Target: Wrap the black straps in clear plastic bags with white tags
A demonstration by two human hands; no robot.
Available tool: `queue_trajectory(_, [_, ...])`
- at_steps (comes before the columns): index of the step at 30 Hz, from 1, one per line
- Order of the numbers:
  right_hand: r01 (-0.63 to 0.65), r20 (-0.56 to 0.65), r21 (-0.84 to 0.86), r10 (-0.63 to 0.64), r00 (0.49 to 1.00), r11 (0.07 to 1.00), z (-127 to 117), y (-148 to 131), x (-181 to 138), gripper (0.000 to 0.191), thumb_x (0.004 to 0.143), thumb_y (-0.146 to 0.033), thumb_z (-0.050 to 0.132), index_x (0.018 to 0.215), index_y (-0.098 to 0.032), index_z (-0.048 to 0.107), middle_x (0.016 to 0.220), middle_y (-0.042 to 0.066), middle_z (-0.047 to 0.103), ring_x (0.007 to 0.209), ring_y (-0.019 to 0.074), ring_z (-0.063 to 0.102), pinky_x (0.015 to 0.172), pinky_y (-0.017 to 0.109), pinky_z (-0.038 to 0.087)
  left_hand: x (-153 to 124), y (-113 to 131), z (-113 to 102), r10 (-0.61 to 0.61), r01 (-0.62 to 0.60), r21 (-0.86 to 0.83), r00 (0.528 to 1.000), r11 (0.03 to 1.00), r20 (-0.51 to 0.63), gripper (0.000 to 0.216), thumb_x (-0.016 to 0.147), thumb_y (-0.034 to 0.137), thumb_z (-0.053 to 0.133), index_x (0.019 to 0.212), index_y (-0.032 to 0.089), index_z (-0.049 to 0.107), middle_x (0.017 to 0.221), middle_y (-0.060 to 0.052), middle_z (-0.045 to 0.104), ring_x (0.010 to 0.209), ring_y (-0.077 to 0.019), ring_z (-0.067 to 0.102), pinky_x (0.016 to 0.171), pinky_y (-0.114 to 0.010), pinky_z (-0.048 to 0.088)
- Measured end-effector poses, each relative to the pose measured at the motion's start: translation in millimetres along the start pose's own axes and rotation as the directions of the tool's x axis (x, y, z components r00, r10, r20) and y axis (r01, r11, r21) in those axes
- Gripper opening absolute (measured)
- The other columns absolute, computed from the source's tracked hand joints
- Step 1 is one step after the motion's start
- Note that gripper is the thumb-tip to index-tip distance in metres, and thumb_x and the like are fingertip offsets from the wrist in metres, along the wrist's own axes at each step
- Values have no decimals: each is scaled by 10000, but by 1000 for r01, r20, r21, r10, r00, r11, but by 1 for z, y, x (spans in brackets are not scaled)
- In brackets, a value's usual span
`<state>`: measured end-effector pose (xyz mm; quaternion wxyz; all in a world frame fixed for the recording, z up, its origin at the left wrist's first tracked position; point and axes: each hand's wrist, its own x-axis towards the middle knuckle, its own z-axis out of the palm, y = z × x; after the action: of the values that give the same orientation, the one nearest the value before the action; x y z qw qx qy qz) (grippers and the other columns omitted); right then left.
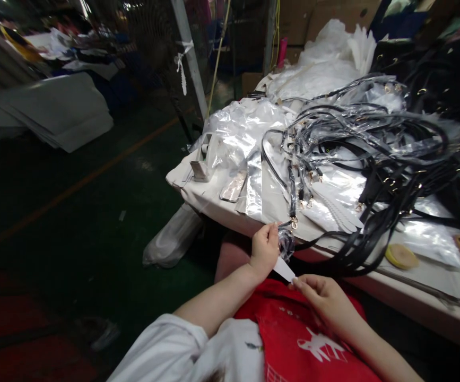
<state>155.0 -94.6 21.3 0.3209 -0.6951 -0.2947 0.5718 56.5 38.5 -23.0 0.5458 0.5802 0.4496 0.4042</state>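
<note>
My left hand [265, 250] is closed over the table's front edge, above my lap. Beside its fingers is a coiled black strap [286, 243] with clear plastic around it, and the fingers appear to grip it. A white paper strip [284, 269] runs from under that hand down to my right hand [322, 298]. My right thumb and fingertips pinch the strip's lower end. Just above the left fingertips lies a black strap end with a gold clasp [294, 222]. Exactly what the left palm covers is hidden.
The cloth-covered table [209, 199] carries plastic-wrapped black straps [357, 127], clear bags [249, 124], a phone [233, 185], a small metal box [200, 170] and a yellow tape roll [401, 257]. Black straps hang over the front edge. A metal post [192, 53] stands behind.
</note>
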Motion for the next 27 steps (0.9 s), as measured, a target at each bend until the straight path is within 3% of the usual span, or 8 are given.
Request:
queue_trajectory(4, [38,-113,112,-25,993,993,1,-6,8,527,675,-697,636,677,-169,641,324,-71,409,256,62,294,314,196,154,-5,10,-2,119,-124,49,988,991,94,399,992,413,420,1057,145,707,972,-91,747,888,-183,693,806,-267,532])
queue_trajectory(7, [31,-106,273,-2,994,962,5,-4,17,506,653,-678,676,679,-174,633,273,-85,372,237,54,244,304,187,132,-12,21,-1,239,-259,140,960,956,144,335,994,350,433,1076,169,703,1014,-79,746,950,-186,688,877,-285,523])
queue_trajectory(12, [101,-187,556,6,982,825,14,3,31,446,637,-581,770,635,-179,578,328,-64,464,259,39,296,310,161,151,-26,35,8,474,-527,262,847,809,240,271,977,235,447,1112,188,677,1012,-51,751,946,-181,683,1078,-382,413])
queue_trajectory(16, [152,-220,688,5,975,709,16,-1,38,504,630,-592,771,568,-199,462,365,-93,394,306,23,266,338,158,176,-33,38,15,552,-619,243,781,747,293,257,970,230,458,1115,177,664,994,-56,748,909,-183,682,1091,-419,390])
queue_trajectory(21, [114,-120,796,-30,992,594,20,-6,37,646,643,-591,770,468,-224,268,372,-116,223,348,17,176,363,173,208,-35,32,16,469,-542,281,835,792,289,267,985,255,443,1083,203,686,893,-43,723,848,-181,656,1003,-405,453])
queue_trajectory(27, [78,-37,883,-97,995,463,21,-3,38,503,717,-469,788,545,-199,401,443,-101,288,394,41,228,402,180,255,-33,21,12,324,-399,348,911,848,253,317,990,324,427,1143,239,691,893,-58,642,849,-188,634,822,-320,522])
